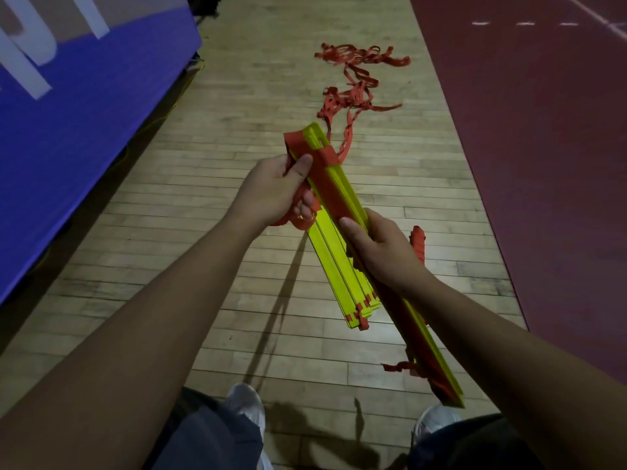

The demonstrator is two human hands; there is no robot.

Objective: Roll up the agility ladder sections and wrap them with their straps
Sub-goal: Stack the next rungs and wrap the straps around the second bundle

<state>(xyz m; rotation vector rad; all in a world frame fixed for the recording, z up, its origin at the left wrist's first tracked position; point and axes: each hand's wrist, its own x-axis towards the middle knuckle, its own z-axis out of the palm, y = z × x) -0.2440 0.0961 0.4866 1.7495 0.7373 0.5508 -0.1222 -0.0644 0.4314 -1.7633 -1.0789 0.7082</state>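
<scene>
I hold a bundle of yellow agility ladder rungs (334, 262) stacked flat, slanting from upper left to lower right above the floor. A red strap (327, 184) runs along the top rung and loops round the far end. My left hand (276, 191) grips the bundle's upper part with the thumb on the strap and loose red strap bunched in the fingers. My right hand (381, 249) grips the middle of the stack from the right, thumb on top. More red strap (419, 242) hangs behind my right hand.
A tangled pile of red straps (356, 79) lies on the wooden floor (237, 113) ahead, trailing back to the bundle. A blue padded mat (68, 113) stands to the left. Dark red track surface (543, 164) runs along the right. My white shoes (246, 405) show at the bottom.
</scene>
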